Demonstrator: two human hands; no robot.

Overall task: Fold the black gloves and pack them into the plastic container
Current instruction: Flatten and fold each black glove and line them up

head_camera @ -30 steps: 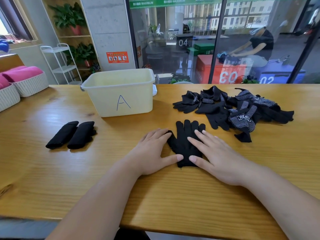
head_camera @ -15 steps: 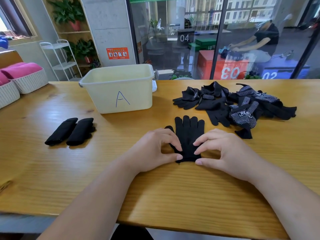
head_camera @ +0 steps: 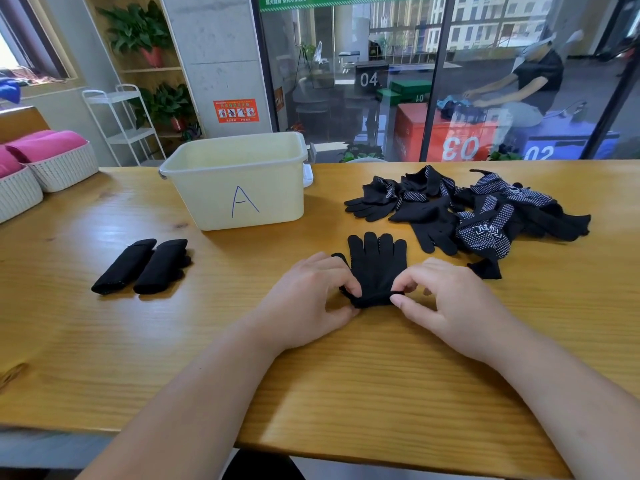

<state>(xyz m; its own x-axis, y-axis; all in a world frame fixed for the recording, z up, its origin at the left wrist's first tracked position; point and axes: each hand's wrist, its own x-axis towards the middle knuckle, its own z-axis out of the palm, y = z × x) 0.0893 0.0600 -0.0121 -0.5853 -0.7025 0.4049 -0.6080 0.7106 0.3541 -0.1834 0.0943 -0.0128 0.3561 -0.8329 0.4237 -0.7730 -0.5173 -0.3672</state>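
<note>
The glove lies flat on the table between my hands, fingers pointing away. My left hand and right hand both pinch its cuff, lifted a bit. The bin sits beyond my left fingers, two folded gloves off to their left, the pile past my right fingers.

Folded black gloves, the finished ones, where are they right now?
In the head view, the folded gloves lie side by side on the left of the table, nearer the camera than the plastic container and apart from the left hand.
</note>
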